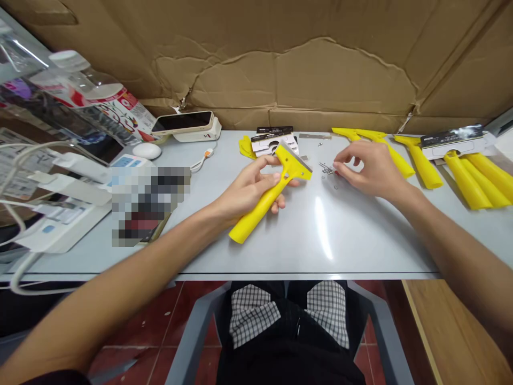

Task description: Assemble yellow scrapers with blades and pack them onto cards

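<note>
My left hand (256, 187) is closed around a yellow scraper (262, 208), whose head with a metal blade points up and to the right. The scraper's handle end reaches down to the left over the table. Just right of the blade, a small pile of screws (327, 169) lies on the grey table (296, 246). My right hand (360, 166) is at the right edge of that pile, thumb and index finger pressed together at the screws. Whatever may be between those fingertips is too small to make out.
More yellow scrapers (425, 163) lie at the right, some under a black and white card (455, 141). Behind my left hand are packaged cards (274, 140). Bottles (112, 104), a power strip (76, 214) and phones (184, 122) stand or lie at the left. Cardboard (300, 80) borders the back.
</note>
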A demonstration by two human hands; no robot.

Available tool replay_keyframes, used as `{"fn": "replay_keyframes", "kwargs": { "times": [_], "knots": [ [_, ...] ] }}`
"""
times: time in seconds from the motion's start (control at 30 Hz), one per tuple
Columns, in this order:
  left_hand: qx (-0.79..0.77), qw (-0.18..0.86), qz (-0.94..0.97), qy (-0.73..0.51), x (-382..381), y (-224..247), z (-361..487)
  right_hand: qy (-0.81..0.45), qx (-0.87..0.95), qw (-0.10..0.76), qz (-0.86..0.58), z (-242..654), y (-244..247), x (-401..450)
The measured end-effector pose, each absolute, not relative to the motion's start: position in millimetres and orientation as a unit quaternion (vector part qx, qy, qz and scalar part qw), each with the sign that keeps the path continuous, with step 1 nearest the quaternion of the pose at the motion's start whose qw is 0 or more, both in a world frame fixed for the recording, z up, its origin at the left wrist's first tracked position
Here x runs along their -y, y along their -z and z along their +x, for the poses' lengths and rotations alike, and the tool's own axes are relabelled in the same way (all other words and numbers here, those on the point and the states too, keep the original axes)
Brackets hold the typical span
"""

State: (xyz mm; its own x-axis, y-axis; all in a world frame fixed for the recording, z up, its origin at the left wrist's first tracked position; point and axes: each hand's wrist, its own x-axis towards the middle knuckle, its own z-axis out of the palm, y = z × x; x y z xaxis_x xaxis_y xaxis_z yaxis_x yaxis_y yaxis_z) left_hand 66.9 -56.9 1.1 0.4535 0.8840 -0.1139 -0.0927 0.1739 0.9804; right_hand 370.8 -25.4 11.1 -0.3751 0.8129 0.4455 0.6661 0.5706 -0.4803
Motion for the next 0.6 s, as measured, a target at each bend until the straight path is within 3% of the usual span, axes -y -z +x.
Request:
{"fn": "replay_keyframes", "kwargs": {
  "times": [0.17,0.37,0.6],
  "knots": [
    [-0.314,0.731,0.504,-0.336,53.8,7.2,68.1,-0.082,0.883,0.256,-0.385,391.3,-5.7,30.3],
    [-0.320,0.727,0.509,-0.332,49.9,14.0,67.4,-0.080,0.894,0.167,-0.408,396.2,-6.6,33.1],
    [-0.335,0.698,0.533,-0.340,50.3,14.6,70.3,-0.087,0.892,0.138,-0.422,391.6,4.3,31.6]
  ]
}}
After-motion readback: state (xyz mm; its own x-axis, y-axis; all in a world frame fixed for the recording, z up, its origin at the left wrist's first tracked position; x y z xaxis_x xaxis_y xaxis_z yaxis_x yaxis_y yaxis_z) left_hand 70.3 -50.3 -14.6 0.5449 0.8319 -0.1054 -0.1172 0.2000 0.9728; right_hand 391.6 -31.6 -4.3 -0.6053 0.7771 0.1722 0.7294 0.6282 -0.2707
